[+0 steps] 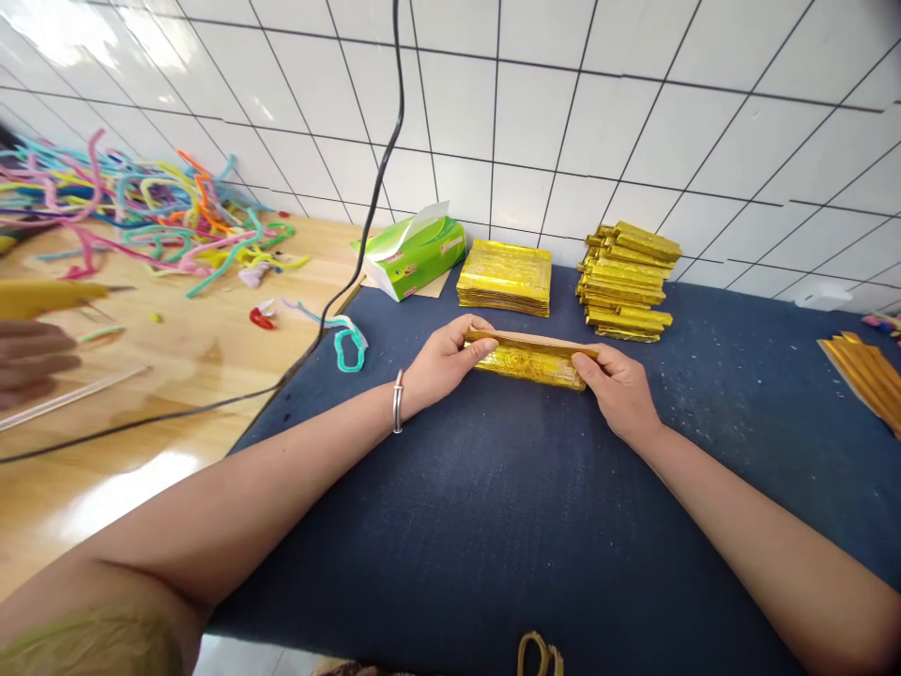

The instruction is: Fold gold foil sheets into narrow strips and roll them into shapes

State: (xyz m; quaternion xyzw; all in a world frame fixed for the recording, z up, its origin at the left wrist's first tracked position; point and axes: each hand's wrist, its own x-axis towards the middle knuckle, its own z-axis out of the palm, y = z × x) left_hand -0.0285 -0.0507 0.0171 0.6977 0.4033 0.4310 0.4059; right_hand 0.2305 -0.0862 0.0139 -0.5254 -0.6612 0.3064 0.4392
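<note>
Between my two hands a gold foil paper (529,364), folded into a long strip, is held over the dark blue cloth. My left hand (454,361) pinches its left end, thumb on the near face and fingers behind. At the right end, my right hand (618,383) grips it the same way. The fingertips behind the paper are hidden. Just beyond lies a neat stack of flat gold foil papers (504,276). To its right is a pile of folded gold strips (626,282).
A green tissue pack (415,252) stands by the tiled wall. A black cable (373,202) hangs down and crosses the wooden table (175,427). Colourful pipe cleaners (141,207) lie heaped at left. Another person's hand (35,361) holds a yellow tool. More gold strips (864,376) lie far right.
</note>
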